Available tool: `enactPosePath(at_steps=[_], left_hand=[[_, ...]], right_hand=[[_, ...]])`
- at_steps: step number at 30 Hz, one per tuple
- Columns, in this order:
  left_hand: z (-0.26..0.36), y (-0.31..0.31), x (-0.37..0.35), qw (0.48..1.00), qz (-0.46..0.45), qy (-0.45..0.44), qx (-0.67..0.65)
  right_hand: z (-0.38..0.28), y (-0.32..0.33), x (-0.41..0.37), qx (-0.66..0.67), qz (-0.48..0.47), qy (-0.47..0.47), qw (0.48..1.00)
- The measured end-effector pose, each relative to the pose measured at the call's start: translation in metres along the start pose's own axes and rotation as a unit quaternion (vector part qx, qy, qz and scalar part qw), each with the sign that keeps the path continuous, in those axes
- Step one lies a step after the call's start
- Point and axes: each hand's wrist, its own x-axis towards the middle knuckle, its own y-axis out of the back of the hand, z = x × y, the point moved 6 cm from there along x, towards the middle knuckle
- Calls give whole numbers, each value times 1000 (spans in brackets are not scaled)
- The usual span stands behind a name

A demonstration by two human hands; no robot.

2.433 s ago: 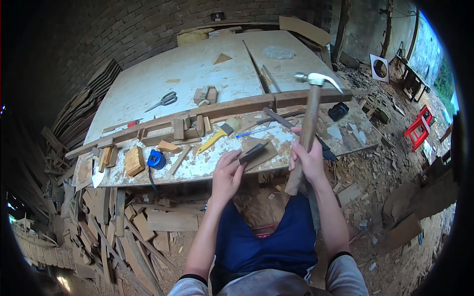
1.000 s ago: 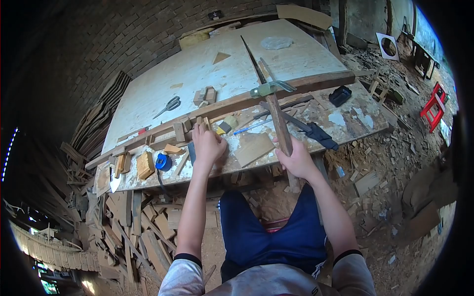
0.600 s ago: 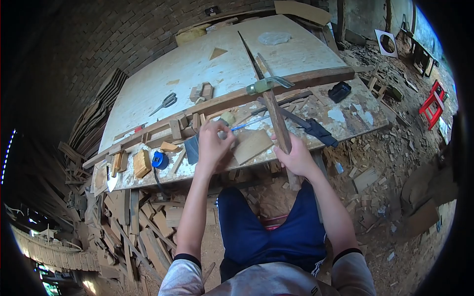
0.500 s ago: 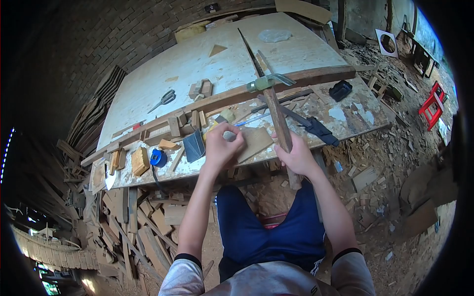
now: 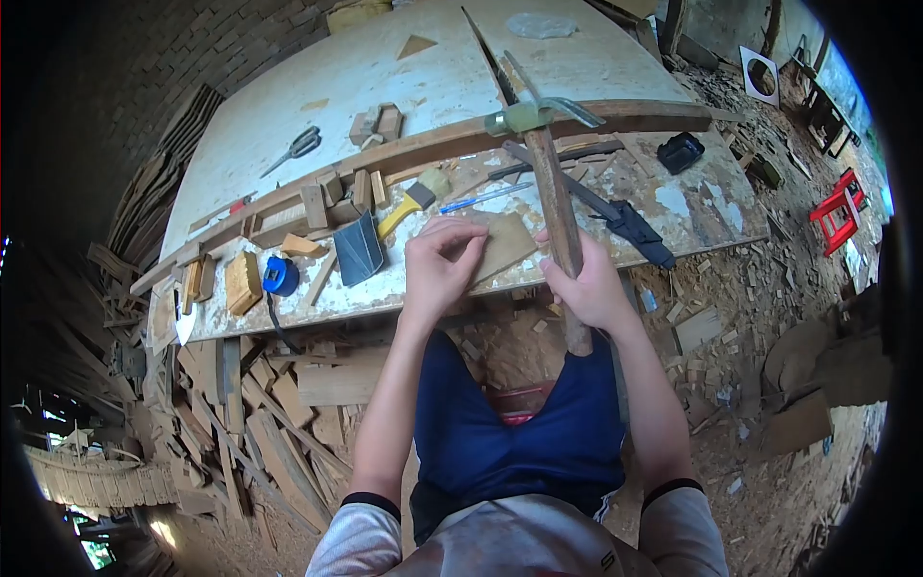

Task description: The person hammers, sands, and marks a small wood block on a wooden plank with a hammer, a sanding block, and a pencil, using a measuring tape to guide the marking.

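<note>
My right hand [image 5: 588, 286] is wrapped round the wooden handle of a claw hammer [image 5: 550, 183], low on the grip. The hammer's head points away from me, over the long wooden beam. My left hand [image 5: 442, 262] is closed in a pinch, thumb against fingertips, at the left edge of a flat piece of board [image 5: 507, 242] by the table's front edge. Whatever the pinch holds, if anything, is too small to make out. Just beyond this hand lie a yellow-handled brush [image 5: 408, 209] and a blue pen [image 5: 484, 198].
Across the worktable [image 5: 260, 207] runs a long wooden beam [image 5: 635, 116]. To the left lie dark sandpaper [image 5: 359, 252], a blue tape measure [image 5: 281, 276], scissors [image 5: 295, 149] and wood blocks. A black tray [image 5: 681, 152] sits right; a red stool [image 5: 836, 213] stands on the littered floor.
My view has shifted slightly. My left hand has moved off the brush, whose yellow handle now shows, and sits lower by the board. The hammer stays in my right hand, its head slightly further right.
</note>
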Motion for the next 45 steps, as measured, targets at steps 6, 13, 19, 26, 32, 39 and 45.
enactPosePath(at_steps=[6, 13, 19, 26, 32, 39, 45], left_hand=[[0, 0, -2, 1000, -4, 24, -3], [-2, 0, -2, 1000, 4, 11, -6], [-1, 0, -3, 1000, 7, -7, 3], [2, 0, -1, 1000, -9, -5, 14], [-1, -1, -3, 999, -8, 32, -11], [-4, -2, -3, 999, -6, 41, -10], [-4, 0, -3, 1000, 13, 12, -10]], right_hand=[[-5, -1, -2, 7, -3, -37, 999], [-5, -2, -2, 9, -5, -38, 999], [-6, -3, -1, 9, -15, -38, 999], [-3, -3, -1, 12, -14, -37, 999], [-3, -3, -1, 10, -15, -29, 999], [-3, -6, -11, 53, 3, -3, 999], [-50, -16, -32, 141, 2, 20, 990]])
